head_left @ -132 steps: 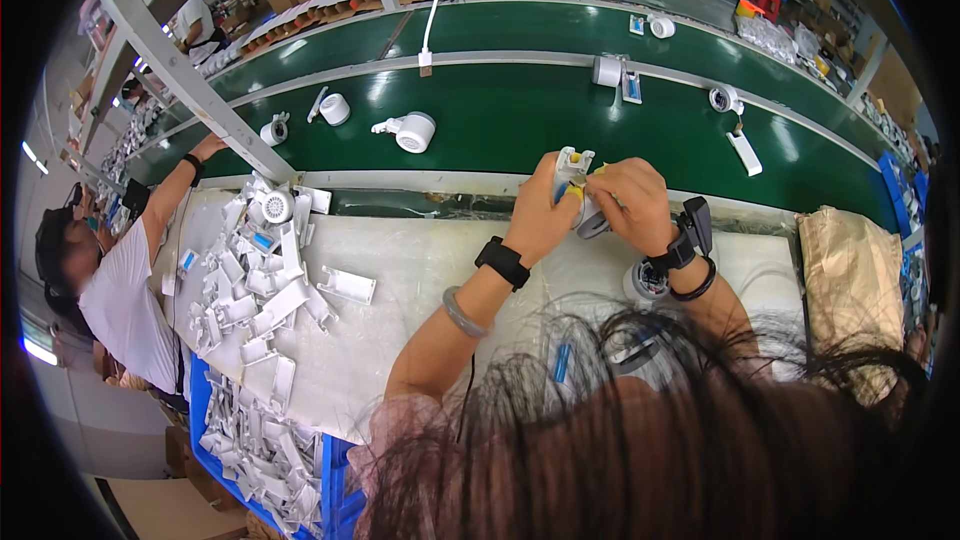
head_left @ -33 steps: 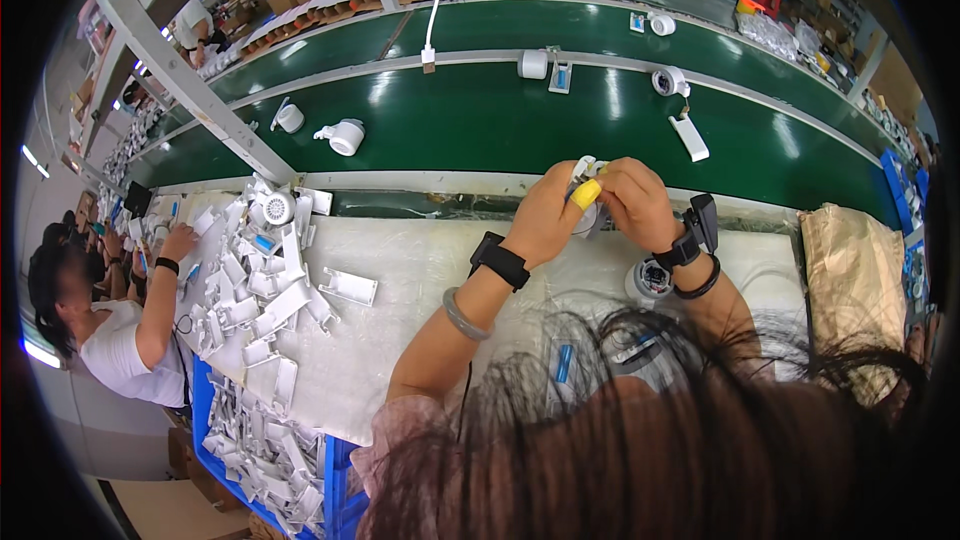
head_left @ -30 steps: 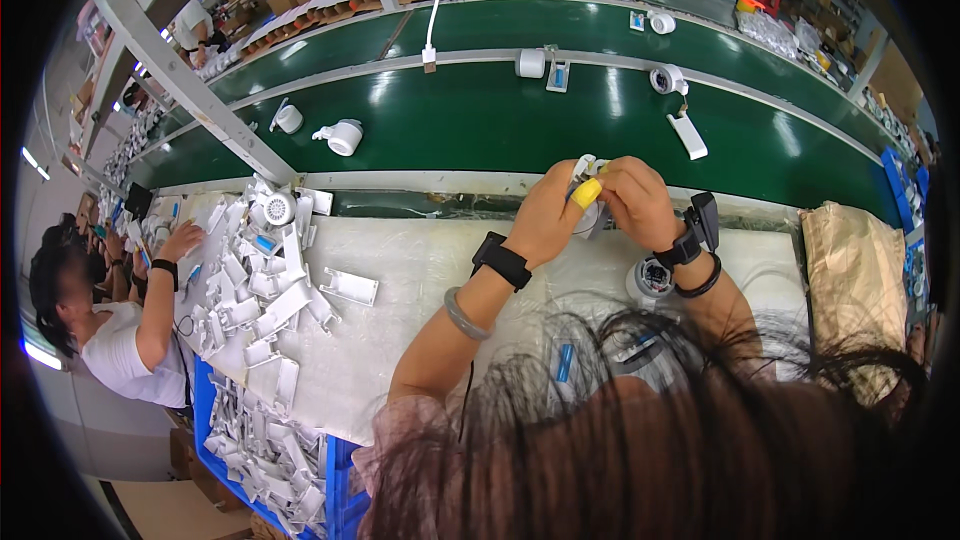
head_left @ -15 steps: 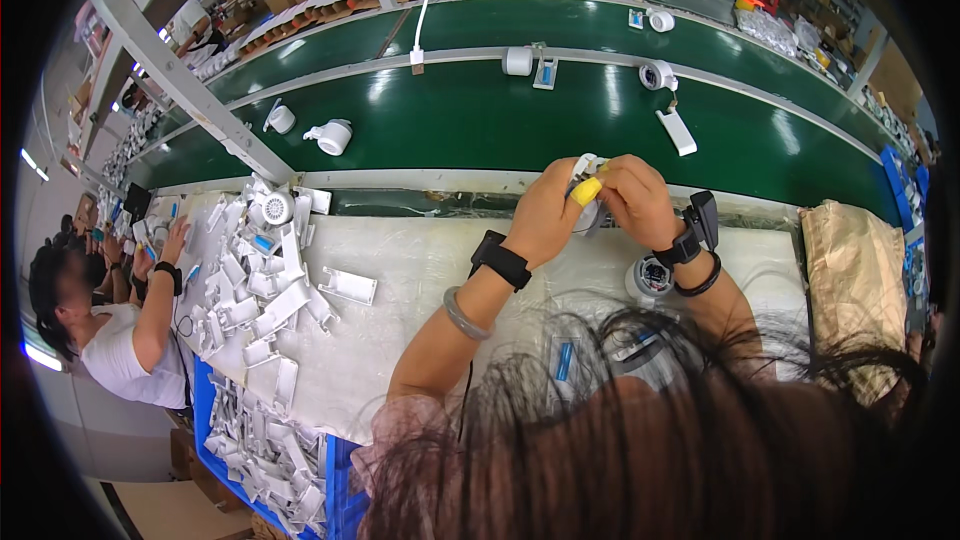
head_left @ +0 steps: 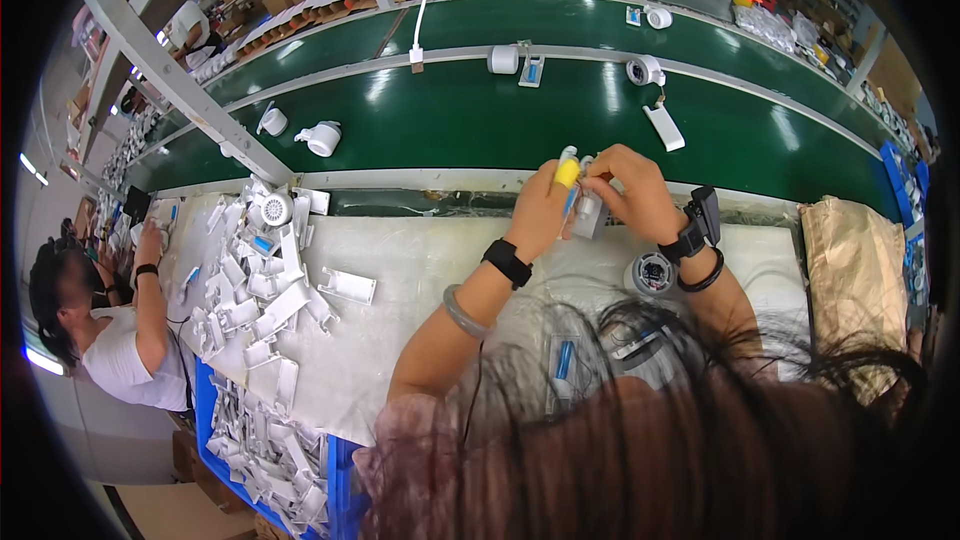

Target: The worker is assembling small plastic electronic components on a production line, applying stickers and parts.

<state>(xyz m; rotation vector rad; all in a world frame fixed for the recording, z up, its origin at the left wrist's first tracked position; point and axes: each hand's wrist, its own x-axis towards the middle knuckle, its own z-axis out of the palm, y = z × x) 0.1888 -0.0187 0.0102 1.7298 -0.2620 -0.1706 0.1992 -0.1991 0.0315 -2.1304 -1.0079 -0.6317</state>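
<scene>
In front of me, over the bench's far edge, my left hand (head_left: pixel 541 208) is closed around a white plastic housing (head_left: pixel 590 218). Something yellow (head_left: pixel 568 173), perhaps a finger cover, shows at its fingertips, with a bit of blue just under it. My right hand (head_left: pixel 637 197) is bent in from the right, thumb and fingers pinched on the upper part of the same housing. Fingers hide most of the part. Close below my right wrist stands a round white housing (head_left: pixel 652 274) with its wired inside showing. Nearer me lies a clear-and-white piece with a blue strip (head_left: pixel 565 360).
Beyond the bench runs a green conveyor belt (head_left: pixel 430 130) carrying white round-headed units (head_left: pixel 320 138). Loose white plastic parts (head_left: pixel 262 280) are heaped on the left, above a full blue crate (head_left: pixel 340 485). A co-worker (head_left: pixel 130 345) sits far left. Brown wrapping (head_left: pixel 853 280) lies right.
The housing has been turned in my hands, its boxy side now showing; the yellow piece has shifted up and left. Units on the belt have drifted left. The co-worker's arm has moved.
</scene>
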